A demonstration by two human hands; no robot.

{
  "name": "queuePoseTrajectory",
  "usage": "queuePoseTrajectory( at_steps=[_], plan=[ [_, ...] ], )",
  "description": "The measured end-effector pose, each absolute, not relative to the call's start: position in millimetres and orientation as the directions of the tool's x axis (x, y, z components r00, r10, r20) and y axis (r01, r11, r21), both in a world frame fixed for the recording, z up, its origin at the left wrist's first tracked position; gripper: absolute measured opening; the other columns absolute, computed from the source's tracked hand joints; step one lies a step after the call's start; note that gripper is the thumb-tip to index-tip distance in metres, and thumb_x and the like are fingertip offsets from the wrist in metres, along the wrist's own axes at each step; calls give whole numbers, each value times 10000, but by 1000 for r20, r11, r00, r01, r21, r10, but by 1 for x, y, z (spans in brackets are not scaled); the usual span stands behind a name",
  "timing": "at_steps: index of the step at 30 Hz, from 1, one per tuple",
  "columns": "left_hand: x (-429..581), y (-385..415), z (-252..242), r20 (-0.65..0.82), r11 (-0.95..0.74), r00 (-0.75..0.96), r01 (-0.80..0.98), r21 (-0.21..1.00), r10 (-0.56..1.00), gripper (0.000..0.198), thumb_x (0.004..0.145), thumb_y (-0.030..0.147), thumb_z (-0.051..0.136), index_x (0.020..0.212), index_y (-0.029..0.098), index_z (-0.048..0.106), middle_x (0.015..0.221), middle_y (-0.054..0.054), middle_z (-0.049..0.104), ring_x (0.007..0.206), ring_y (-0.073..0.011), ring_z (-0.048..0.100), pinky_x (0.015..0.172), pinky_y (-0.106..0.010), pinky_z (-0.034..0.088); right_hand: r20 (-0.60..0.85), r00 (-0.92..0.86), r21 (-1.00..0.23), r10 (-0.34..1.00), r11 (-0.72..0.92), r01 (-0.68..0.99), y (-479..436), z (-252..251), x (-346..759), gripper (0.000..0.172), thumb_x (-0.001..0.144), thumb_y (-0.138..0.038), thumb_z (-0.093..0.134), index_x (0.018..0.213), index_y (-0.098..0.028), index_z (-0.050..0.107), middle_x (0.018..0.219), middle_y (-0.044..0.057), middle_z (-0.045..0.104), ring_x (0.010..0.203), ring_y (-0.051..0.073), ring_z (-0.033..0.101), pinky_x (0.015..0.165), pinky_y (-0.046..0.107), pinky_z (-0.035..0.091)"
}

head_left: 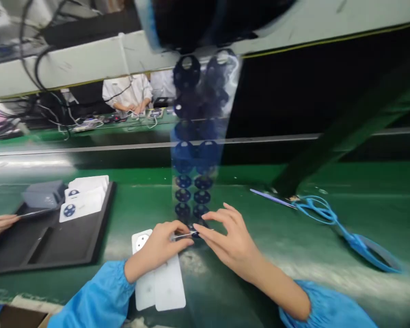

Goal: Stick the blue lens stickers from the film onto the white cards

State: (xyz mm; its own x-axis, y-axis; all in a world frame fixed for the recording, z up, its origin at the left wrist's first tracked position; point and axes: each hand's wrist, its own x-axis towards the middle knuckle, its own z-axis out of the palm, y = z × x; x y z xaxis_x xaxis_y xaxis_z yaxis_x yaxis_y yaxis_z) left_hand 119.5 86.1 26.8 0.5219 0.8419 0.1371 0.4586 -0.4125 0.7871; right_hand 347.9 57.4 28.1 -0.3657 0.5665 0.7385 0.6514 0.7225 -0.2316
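A clear strip with two rows of dark blue round stickers point(193, 182) hangs down to the bench between my hands. My left hand point(162, 246) is closed on a thin silvery thing point(182, 235), seen edge-on; I cannot make out its kind. At the strip's lower end, my right hand point(234, 241) pinches what looks like a dark blue round sticker point(195, 232) between thumb and fingertip, by the tip of the silvery thing. White rectangular cards point(169, 287) lie on the bench under my left wrist, and one point(141, 240) shows a round face with dark holes.
At the left, a black tray point(64, 246) carries stickered white cards point(84, 202) and a grey box point(44, 194). Another person's hand point(0, 226) reaches over it. Right are blue-handled scissors point(317, 209), a blue looped thing point(372, 253) and a slanted green post point(314, 146).
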Motion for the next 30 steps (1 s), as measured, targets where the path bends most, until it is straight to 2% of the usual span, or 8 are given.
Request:
queuePoseTrajectory(
  at_steps=[3,6,9,11,16,20,25,30],
  plan=[
    [117,87,17,104,-439,593,455,775,798,131,943,337,681,1007,237,734,978,-5,769,928,-192,696,877,-317,513,744,-427,-182,514,770,611,53,29,358,368,933,-21,594,1188,-245,737,953,60,721,886,214,625,1013,547,486],
    [120,81,7,85,-474,652,448,758,753,213,921,380,703,1087,251,742,1160,-50,749,1198,-273,634,1089,-459,422,710,-205,-516,674,696,499,49,29,360,273,952,-96,625,1122,-256,766,904,42,714,863,189,652,893,404,558],
    [125,73,-3,150,-443,574,413,796,805,473,774,405,840,1196,238,705,1385,-109,634,1408,-360,457,1184,-575,293,345,31,-921,938,331,206,48,22,351,100,917,-269,721,989,-253,789,932,44,747,870,194,702,802,331,583],
    [130,68,-7,179,-346,443,332,877,878,470,761,378,840,1181,232,690,1342,-110,643,1325,-328,534,1129,-524,387,99,19,-995,995,98,32,48,15,343,153,868,-369,767,923,-226,778,910,49,771,843,207,729,789,332,593],
    [134,64,-8,133,-208,285,252,945,949,152,910,328,641,850,189,646,976,-58,674,940,-199,655,856,-332,517,-36,-83,-999,996,-33,34,47,4,332,241,830,-425,774,867,-188,756,817,62,772,769,227,737,740,357,597],
    [133,62,-5,83,-186,339,282,941,937,121,883,270,657,797,185,656,901,-34,663,850,-170,631,779,-289,490,151,-81,-955,985,166,244,47,14,338,262,821,-318,784,1061,-221,746,1123,78,733,1025,241,681,947,398,527],
    [136,52,1,79,-232,421,326,916,903,40,848,184,680,811,196,672,939,-24,670,906,-173,627,837,-303,479,329,-417,-741,847,506,443,45,26,344,97,972,-204,644,1045,-215,708,999,39,719,949,194,650,861,335,506],
    [138,38,-1,54,-292,500,412,863,864,75,796,137,747,813,207,726,1039,-42,689,1020,-211,650,946,-355,510,175,-610,-676,773,545,496,39,28,347,147,1027,-216,545,966,-218,679,914,22,701,878,195,639,798,325,505]
  ],
)
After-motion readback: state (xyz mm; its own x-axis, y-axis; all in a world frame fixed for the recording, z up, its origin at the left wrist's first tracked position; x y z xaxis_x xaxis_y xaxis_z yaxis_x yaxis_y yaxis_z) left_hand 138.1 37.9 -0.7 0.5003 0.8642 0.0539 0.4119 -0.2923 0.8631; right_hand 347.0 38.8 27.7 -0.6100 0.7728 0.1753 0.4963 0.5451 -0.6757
